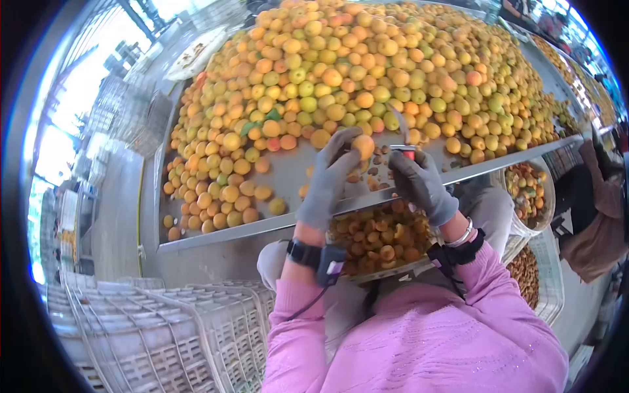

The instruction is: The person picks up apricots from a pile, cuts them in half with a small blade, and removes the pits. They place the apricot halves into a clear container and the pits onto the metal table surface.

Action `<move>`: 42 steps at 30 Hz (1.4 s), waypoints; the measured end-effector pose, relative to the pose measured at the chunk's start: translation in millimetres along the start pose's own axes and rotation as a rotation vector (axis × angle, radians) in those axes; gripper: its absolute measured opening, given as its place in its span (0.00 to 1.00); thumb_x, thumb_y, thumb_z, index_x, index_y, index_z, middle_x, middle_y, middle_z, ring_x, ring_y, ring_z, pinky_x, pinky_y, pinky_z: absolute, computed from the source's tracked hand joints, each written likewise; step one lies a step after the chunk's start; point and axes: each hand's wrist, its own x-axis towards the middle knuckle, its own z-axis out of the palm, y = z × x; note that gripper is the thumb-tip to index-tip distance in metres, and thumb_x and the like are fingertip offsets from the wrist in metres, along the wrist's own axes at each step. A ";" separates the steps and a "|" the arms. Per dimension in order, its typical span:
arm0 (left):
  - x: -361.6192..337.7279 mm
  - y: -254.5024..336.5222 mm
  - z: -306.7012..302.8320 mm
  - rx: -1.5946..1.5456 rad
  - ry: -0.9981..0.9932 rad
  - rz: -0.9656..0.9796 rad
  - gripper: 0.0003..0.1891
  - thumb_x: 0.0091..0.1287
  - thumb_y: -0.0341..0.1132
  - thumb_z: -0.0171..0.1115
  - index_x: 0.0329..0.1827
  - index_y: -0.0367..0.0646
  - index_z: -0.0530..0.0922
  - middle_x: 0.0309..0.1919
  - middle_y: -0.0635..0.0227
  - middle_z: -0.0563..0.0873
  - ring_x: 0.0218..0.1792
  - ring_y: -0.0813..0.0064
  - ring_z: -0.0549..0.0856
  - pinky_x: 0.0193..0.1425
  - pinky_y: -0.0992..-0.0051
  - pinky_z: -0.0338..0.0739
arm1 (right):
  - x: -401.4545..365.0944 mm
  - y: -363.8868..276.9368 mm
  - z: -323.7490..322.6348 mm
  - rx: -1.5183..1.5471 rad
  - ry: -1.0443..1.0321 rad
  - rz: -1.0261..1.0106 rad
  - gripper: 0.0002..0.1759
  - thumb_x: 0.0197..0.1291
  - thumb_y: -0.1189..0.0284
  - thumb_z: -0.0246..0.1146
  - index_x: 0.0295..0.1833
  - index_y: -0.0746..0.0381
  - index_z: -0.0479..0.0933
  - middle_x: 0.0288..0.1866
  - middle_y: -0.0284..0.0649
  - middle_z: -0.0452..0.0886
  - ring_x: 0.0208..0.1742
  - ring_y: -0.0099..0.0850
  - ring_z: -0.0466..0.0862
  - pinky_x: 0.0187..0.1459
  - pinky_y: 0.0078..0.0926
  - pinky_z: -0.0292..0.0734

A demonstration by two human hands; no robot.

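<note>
My left hand [326, 180], in a grey glove, is closed around an orange apricot [363, 147] and holds it above the metal table's near edge. In my gloved right hand [422, 185] is a small knife [401, 126] with a red handle, its curved blade pointing up and away from me. The blade and the apricot are apart. Beyond both hands a large heap of whole apricots [367, 62] covers much of the metal table [288, 164]. Below my hands, between my knees, cut apricot halves [377, 242] fill a container.
The table's raised metal rim [262, 226] runs just under my forearms. White plastic crates [216, 321] stand at my left. To my right are a bucket of apricot pieces [524, 187], a crate of brown pits [526, 278] and another person's arm [599, 209].
</note>
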 end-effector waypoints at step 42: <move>-22.5 -0.7 39.8 -0.975 0.041 -0.051 0.23 0.74 0.50 0.55 0.58 0.39 0.74 0.44 0.67 0.83 0.39 0.78 0.83 0.44 0.78 0.80 | -25.5 -14.0 32.6 -0.418 -0.102 -0.126 0.22 0.74 0.57 0.54 0.49 0.69 0.77 0.28 0.32 0.77 0.30 0.18 0.72 0.31 0.22 0.71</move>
